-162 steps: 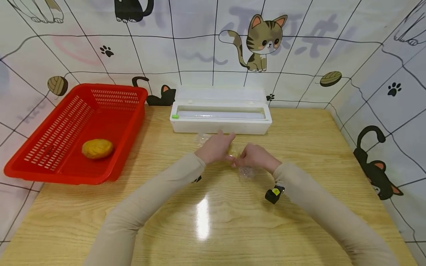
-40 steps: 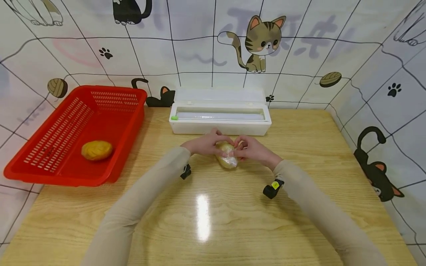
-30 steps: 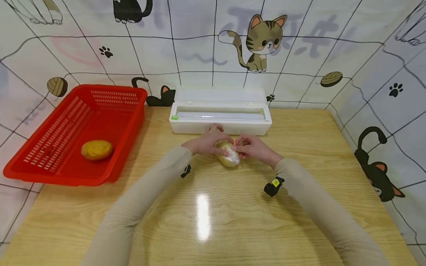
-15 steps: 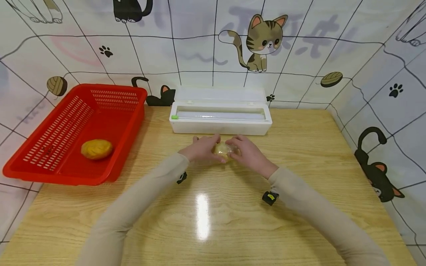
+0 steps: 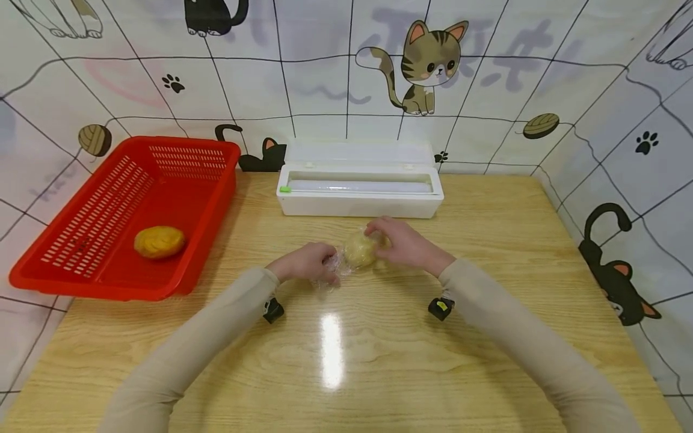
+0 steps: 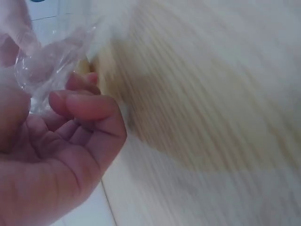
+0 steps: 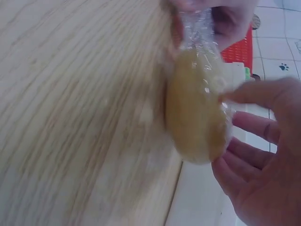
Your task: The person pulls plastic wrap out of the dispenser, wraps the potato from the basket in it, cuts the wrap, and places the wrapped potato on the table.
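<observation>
A pale yellow, oval, potato-like thing (image 5: 360, 250) wrapped in clear cling film lies on the table, in front of the white box. My left hand (image 5: 308, 263) pinches the gathered film (image 5: 338, 264) at its left end, drawn out into a twisted tail. In the left wrist view that film (image 6: 51, 61) bunches by the curled fingers (image 6: 94, 108). My right hand (image 5: 406, 243) holds the far right end of the wrapped thing, thumb and fingertips against it. The right wrist view shows its smooth body (image 7: 195, 108) under shiny film, with the fingers (image 7: 254, 155) along one side.
A white cling film box (image 5: 361, 206) with its lid raised stands at the back against the wall, a roll (image 5: 363, 187) inside. To the left sits a red slotted basket (image 5: 178, 207), holding another yellow oval thing (image 5: 159, 242). The wall covering has cat drawings.
My left hand has moved left and toward me from the wrapped thing, pulling its film out to that side. My right hand stays at the right end. The basket and box stand as before.
</observation>
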A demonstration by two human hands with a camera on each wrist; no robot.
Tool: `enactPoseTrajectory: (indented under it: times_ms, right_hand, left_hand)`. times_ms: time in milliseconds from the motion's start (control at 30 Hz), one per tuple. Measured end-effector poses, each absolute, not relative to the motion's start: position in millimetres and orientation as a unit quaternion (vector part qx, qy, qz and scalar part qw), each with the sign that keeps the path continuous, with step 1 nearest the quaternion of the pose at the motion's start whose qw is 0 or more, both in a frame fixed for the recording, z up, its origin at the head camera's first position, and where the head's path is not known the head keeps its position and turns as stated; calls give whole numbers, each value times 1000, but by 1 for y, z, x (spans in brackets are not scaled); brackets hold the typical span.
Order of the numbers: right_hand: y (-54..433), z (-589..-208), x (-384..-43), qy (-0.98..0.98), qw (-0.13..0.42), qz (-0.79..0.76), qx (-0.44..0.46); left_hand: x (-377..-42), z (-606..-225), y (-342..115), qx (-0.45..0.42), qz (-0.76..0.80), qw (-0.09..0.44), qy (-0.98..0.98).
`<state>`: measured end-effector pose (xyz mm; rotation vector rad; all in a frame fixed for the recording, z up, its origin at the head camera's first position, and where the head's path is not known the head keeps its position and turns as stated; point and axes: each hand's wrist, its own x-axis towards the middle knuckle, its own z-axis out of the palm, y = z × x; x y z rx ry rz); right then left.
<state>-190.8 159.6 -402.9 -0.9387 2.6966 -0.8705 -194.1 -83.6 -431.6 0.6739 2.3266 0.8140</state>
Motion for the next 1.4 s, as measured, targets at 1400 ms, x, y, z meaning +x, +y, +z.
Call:
enactPoseTrajectory:
  times_ms: [1400]
  right_hand:
    - [173, -402, -204, 835, 186, -325, -403]
  left_hand:
    - [-165, -428, -45, 637, -109, -173, 743]
